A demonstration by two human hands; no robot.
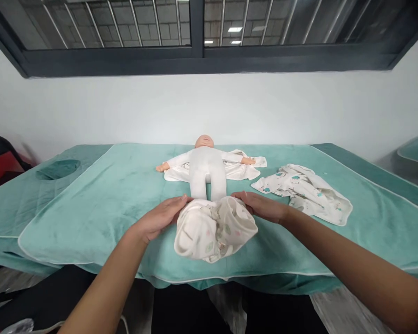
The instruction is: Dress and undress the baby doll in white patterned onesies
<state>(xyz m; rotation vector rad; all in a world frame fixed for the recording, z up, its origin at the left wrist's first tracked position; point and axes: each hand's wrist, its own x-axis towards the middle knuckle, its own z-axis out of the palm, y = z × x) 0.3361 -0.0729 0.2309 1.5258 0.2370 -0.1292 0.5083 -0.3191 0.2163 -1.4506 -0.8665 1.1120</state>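
Note:
A baby doll [206,167] with a white cloth body lies on its back, legs towards me. Bunched white baby pants [198,232] with a faint print cover the ends of its legs, so the feet are hidden. My left hand [165,214] grips the left side of the pants, its fingertips partly behind the fabric. On the other side, my right hand [263,205] holds the right edge, with the thumb side on top. Beneath the doll's arms and upper body a white garment [242,172] is spread out.
To the right lies a crumpled white printed cloth garment [308,192]. All of this rests on a massage bed with a green cover [125,195], which has a face hole [58,170] at its left end. A white wall [142,109] and a barred window rise behind.

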